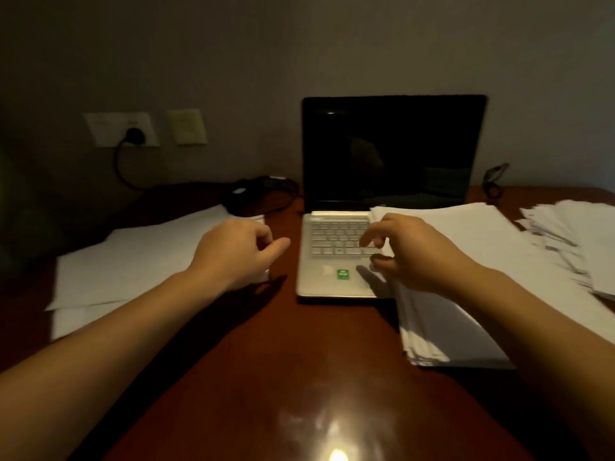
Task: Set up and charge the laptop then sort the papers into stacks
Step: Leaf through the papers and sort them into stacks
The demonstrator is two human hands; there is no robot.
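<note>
Desk [299, 361] view in dim light, with blur over the sheets — no print can be read on any paper. The right part of the keyboard of the laptop [392, 151] is covered by the right stack [466, 261]; a loose pile [572, 241] beside it is cut off at the frame's edge. A cable [121, 168] from the plug [134, 135] in the wall outlet [121, 128] is lost among dark shapes behind the left stack [133, 261]. The laptop is seen open at the back centre of the desk, its screen dark. The left hand [238, 252] is held over the left stack's right edge, thumb out, fingers curled under — whether a sheet is gripped cannot be told. The right hand [412, 254] is arched over the right stack's left edge, which is pinched between thumb and fingers.
</note>
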